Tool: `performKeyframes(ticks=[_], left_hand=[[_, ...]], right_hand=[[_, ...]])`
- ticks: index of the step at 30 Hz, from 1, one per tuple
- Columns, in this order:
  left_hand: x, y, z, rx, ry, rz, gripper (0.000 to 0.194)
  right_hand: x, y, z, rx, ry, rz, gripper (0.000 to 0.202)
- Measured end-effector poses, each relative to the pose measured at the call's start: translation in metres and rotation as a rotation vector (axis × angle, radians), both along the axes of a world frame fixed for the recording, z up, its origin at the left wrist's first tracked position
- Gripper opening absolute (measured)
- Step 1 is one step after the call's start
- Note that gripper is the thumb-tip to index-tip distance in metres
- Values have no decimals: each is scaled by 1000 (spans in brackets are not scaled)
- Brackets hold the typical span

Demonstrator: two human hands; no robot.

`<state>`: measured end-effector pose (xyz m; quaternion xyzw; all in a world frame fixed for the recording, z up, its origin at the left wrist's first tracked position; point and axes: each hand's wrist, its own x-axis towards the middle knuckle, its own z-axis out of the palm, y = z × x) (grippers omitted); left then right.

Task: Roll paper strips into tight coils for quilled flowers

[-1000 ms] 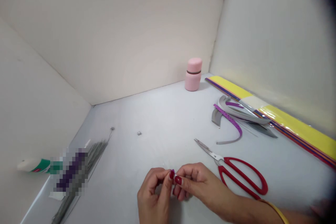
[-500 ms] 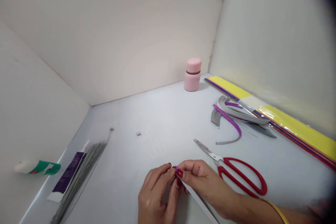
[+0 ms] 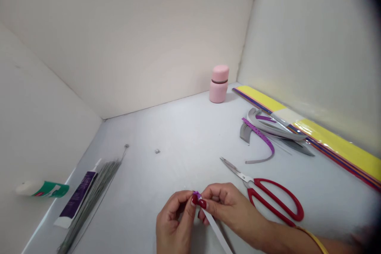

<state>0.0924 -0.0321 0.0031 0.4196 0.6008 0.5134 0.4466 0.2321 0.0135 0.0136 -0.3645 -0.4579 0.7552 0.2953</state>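
At the table's front, my left hand (image 3: 175,222) and my right hand (image 3: 228,208) meet fingertip to fingertip. Between them is a paper strip (image 3: 216,228), purple where it is folded or curled at the pinched end and white along the tail that runs down toward the bottom edge. Thumb and forefinger of each hand are closed on the purple end. The fingers partly cover the folded part, so its exact shape is hidden. Red-handled scissors (image 3: 262,194) lie just right of my right hand, blades pointing up and left.
Purple and grey paper strips (image 3: 262,135) lie at the right beside a long pack of coloured paper (image 3: 321,135). A pink flask (image 3: 219,83) stands at the back. On the left are thin wires (image 3: 92,206), a purple tube (image 3: 79,194) and a green-and-white bottle (image 3: 44,189).
My left hand has shifted its grip, its thumb now up against the purple end. The white tail has swung slightly left. More of the purple part shows.
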Motion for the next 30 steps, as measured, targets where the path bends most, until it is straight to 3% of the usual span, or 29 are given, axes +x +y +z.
performKeyframes(ticks=[5, 8, 13, 16, 21, 25, 30], left_hand=[[-1, -2, 1, 88, 212, -29, 16], [-2, -3, 2, 273, 420, -45, 10], [-6, -2, -2, 612, 723, -38, 21], [-11, -2, -4, 726, 826, -54, 24], [-18, -1, -1, 852, 1059, -188, 30], [-13, -1, -2, 739, 899, -183, 27], [-7, -2, -4, 502, 586, -56, 28]], right_hand=[[-1, -2, 2, -18, -20, -10, 31], [-1, -3, 2, -33, -20, -5, 33], [-2, -3, 3, -58, 9, -10, 34], [-2, -3, 6, -78, 31, -23, 33], [-2, -2, 6, -77, 50, -79, 28], [0, 0, 4, -52, 22, -83, 28], [2, 1, 6, -23, -9, -52, 32]])
